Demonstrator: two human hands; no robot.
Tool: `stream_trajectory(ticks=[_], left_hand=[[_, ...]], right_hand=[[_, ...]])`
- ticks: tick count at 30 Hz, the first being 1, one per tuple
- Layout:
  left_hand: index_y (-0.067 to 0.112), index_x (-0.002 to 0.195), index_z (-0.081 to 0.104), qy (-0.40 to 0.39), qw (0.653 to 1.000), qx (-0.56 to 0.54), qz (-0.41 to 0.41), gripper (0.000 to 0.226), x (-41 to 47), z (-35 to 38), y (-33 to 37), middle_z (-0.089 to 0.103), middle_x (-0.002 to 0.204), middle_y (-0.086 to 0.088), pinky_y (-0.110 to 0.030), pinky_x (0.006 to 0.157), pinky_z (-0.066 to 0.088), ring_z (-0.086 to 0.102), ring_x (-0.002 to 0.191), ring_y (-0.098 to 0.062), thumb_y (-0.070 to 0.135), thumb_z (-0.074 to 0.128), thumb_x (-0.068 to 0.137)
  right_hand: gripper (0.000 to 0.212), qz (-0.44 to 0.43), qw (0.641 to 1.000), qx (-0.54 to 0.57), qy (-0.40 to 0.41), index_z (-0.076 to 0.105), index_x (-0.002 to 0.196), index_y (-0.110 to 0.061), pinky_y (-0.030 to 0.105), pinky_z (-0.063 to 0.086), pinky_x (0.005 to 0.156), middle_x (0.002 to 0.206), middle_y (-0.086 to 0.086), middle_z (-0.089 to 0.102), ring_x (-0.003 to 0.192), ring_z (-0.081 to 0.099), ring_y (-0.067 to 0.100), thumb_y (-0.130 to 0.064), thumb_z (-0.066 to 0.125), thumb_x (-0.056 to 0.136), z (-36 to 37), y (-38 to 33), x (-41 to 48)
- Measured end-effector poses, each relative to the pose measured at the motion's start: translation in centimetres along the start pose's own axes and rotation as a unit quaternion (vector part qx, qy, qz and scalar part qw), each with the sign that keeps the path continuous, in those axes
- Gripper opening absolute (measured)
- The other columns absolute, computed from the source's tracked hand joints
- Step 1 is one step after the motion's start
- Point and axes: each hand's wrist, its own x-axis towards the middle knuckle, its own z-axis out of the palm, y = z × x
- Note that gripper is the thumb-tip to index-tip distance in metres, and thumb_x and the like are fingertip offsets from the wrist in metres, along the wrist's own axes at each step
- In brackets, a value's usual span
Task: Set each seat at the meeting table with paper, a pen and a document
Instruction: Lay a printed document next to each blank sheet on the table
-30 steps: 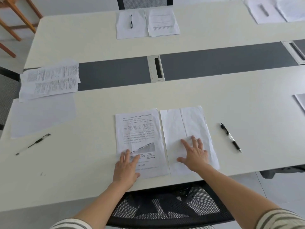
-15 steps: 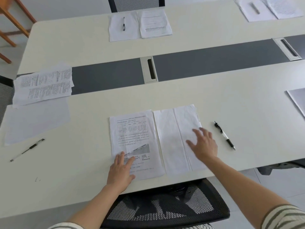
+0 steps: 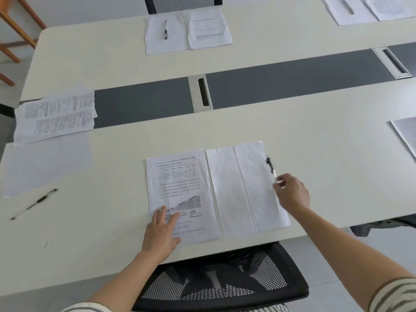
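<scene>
A printed document (image 3: 180, 185) lies at the near seat with a blank creased sheet (image 3: 238, 185) beside it on the right. My left hand (image 3: 161, 233) rests flat on the document's lower left corner. My right hand (image 3: 291, 192) pinches a black and clear pen (image 3: 271, 167) by its lower end, over the blank sheet's right edge. Whether the pen touches the sheet is unclear.
A stack of printed pages (image 3: 56, 113), blank sheets (image 3: 47, 163) and a second pen (image 3: 33, 203) lie at the left. Across the table a seat has paper, a pen (image 3: 165, 29) and a document (image 3: 208, 28). A mesh chair (image 3: 220, 282) stands below me.
My right hand left the blank sheet, reached right to the pen on the table, took hold of it and brought it to the sheet's right edge. My left hand stayed on the document.
</scene>
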Motion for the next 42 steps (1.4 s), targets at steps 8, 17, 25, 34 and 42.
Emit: stream_trajectory(ticks=[8,17,25,34,42], left_hand=[[0.028,0.15,0.018,0.004,1.0,-0.004,0.0,0.076,0.0,0.2,-0.3,-0.002,0.161,-0.012,-0.043,0.117,0.02,0.001,0.148,-0.03,0.043,0.058,0.087],[0.026,0.148,0.023,0.005,1.0,-0.015,0.005,0.071,-0.1,0.0,-0.8,0.001,0.16,-0.012,-0.044,0.115,0.025,0.004,0.147,-0.03,0.042,0.056,0.088],[0.019,0.123,0.059,0.061,0.956,-0.286,0.009,0.035,-3.1,-3.8,-2.1,0.063,0.107,0.003,-0.029,0.086,0.051,0.061,0.096,-0.014,0.031,0.06,0.09],[0.031,0.086,0.07,0.139,0.849,-0.509,0.008,0.009,-17.2,-6.0,-5.0,0.071,0.077,0.0,-0.027,0.075,0.054,0.067,0.075,-0.016,0.023,0.072,0.083],[0.029,0.079,0.076,0.211,0.719,-0.642,-0.161,0.037,-31.4,-1.4,-5.3,0.074,0.079,-0.011,-0.03,0.071,0.053,0.071,0.074,-0.023,0.053,0.068,0.052]], right_hand=[[0.028,-0.097,0.987,-0.075,-0.106,0.055,0.119,-0.02,0.034,0.049,0.075,0.114,0.002,0.068,0.095,0.064,0.027,-0.027,0.049,0.093,5.7,-4.1,-3.3],[0.036,-0.094,0.979,-0.139,-0.118,0.053,0.123,-0.016,0.032,0.043,0.071,0.114,0.005,0.066,0.1,0.063,0.029,-0.03,0.052,0.09,5.1,-4.9,-3.6],[0.028,-0.116,0.986,0.019,-0.118,0.065,0.113,-0.023,0.027,0.049,0.073,0.093,-0.011,0.069,0.086,0.065,0.012,-0.038,0.063,0.089,0.4,-6.5,-10.0],[0.006,-0.192,0.941,0.237,-0.147,0.07,0.089,-0.029,0.024,0.054,0.067,0.081,-0.01,0.074,0.075,0.069,0.005,-0.025,0.066,0.09,-2.7,-8.5,-23.9],[0.006,-0.28,0.873,0.232,-0.325,0.074,0.085,-0.024,0.024,0.051,0.064,0.075,0.001,0.075,0.068,0.068,0.014,-0.023,0.068,0.087,-0.3,-11.7,-30.8]])
